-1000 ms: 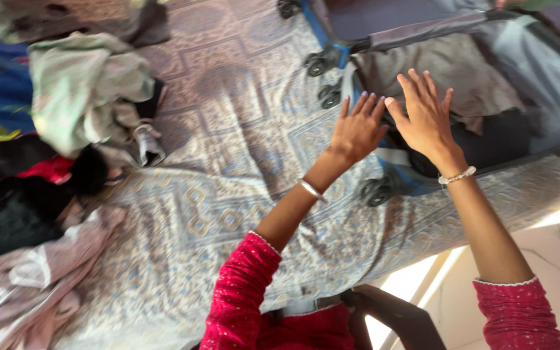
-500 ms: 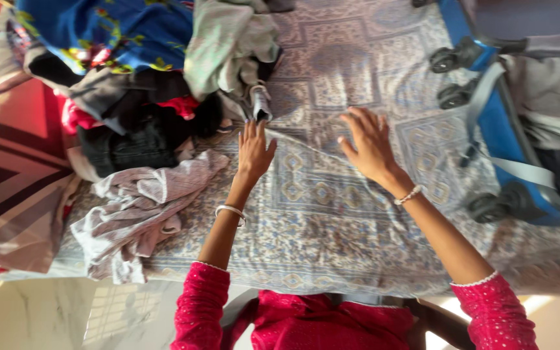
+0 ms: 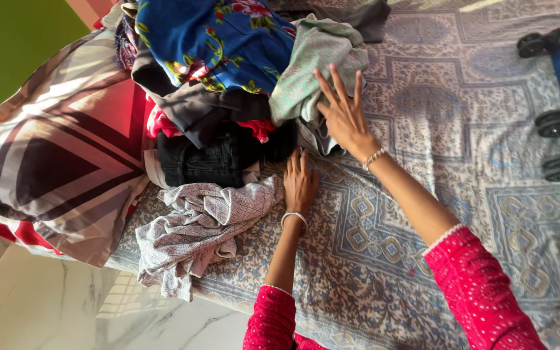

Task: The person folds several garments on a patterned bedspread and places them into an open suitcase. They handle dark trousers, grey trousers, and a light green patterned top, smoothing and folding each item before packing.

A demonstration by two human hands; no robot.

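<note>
**Both hands at the clothes pile**

My right hand [image 3: 343, 113] has its fingers [image 3: 327, 83] spread wide, palm down on the pale green garment [image 3: 312, 65], gripping nothing. That garment's long axis runs away from me, up past my fingertips. My left hand [image 3: 300, 183] lies flat and unclenched on the bedsheet [image 3: 422, 97], fingertips touching the black clothing [image 3: 215, 159]. Checked grey cloth [image 3: 196, 227] sits just left of it.

You see a blue floral cloth [image 3: 215, 39], a pale green garment [image 3: 312, 65], a black one [image 3: 209, 159], a grey checked one [image 3: 196, 227], a blue-patterned bedsheet [image 3: 435, 129] and red sleeves [image 3: 481, 291].
</note>
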